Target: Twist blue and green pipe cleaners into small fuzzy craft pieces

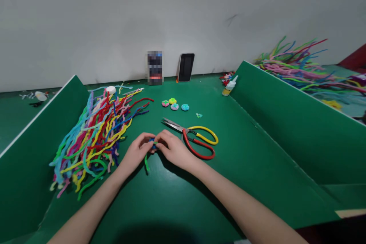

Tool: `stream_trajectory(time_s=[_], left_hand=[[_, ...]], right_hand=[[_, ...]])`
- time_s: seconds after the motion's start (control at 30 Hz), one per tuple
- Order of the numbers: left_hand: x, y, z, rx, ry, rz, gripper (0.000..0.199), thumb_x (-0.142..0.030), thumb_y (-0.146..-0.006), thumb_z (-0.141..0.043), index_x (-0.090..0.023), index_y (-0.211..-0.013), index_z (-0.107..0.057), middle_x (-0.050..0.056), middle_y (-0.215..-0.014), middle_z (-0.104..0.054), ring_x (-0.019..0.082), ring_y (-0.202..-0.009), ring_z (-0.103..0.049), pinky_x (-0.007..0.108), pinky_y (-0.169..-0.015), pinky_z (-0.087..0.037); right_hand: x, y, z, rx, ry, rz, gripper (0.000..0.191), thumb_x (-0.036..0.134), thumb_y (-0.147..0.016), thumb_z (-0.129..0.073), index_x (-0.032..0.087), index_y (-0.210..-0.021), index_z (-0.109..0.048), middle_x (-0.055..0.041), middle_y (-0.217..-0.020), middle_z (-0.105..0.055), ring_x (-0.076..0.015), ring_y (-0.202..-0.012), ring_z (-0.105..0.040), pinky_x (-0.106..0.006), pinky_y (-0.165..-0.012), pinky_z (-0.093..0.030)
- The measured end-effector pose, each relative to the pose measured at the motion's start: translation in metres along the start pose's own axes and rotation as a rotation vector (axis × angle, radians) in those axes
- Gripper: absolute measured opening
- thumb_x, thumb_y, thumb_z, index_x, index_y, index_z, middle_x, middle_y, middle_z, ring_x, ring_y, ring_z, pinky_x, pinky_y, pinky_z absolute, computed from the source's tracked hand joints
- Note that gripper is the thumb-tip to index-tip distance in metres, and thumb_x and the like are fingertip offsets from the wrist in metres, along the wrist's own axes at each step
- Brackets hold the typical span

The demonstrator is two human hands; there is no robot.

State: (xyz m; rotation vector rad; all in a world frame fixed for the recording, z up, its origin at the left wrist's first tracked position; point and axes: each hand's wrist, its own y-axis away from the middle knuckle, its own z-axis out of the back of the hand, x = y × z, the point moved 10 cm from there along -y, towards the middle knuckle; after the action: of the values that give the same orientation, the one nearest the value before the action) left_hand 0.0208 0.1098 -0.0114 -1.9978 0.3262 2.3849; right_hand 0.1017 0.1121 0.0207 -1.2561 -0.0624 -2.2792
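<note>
My left hand point(139, 149) and my right hand point(174, 149) meet near the middle of the green table, fingertips pinched together. Between them is a small blue pipe-cleaner piece point(153, 146), mostly covered by the fingers. A green pipe cleaner point(146, 163) hangs from it toward me, below my left fingertips; its other end is hidden. Just right of my right hand lies a pair of scissors point(184, 131) with one yellow and one red handle, blades apart and pointing left. Beyond my hands sit several small round pipe-cleaner flowers point(174, 106) in pink, yellow, lilac and blue.
A loose heap of coloured pipe cleaners point(97, 133) covers the left side, with a white round lid point(111, 90) and tweezers point(134, 92) behind. A phone point(186, 67) leans on the wall. A glue bottle point(230, 86) stands by the right green divider point(286, 129); more pipe cleaners point(300, 65) lie beyond.
</note>
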Motion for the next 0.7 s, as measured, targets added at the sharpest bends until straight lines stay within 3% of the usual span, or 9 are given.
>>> stream_trajectory(time_s=[0.43, 0.7], left_hand=[[-0.0024, -0.0013, -0.0023, -0.006, 0.07, 0.005, 0.017, -0.03, -0.061, -0.055, -0.017, -0.069, -0.047, -0.006, -0.061, -0.051, 0.008, -0.054, -0.051, 0.021, -0.057, -0.043], [0.0008, -0.0003, -0.0007, -0.021, 0.053, 0.029, 0.02, -0.033, -0.062, -0.055, -0.016, -0.066, -0.046, -0.006, -0.059, -0.048, 0.009, -0.055, -0.051, 0.022, -0.058, -0.041]], right_hand=[[-0.0037, 0.0011, -0.0037, -0.026, 0.086, -0.018, 0.012, 0.006, -0.075, -0.037, 0.016, -0.075, -0.044, -0.0042, -0.076, -0.045, -0.0158, -0.071, -0.046, -0.029, -0.066, -0.039], [0.0008, 0.0022, 0.0033, -0.108, 0.014, 0.008, 0.013, 0.006, -0.074, -0.038, 0.017, -0.072, -0.044, -0.0044, -0.078, -0.046, -0.0152, -0.074, -0.046, -0.028, -0.068, -0.039]])
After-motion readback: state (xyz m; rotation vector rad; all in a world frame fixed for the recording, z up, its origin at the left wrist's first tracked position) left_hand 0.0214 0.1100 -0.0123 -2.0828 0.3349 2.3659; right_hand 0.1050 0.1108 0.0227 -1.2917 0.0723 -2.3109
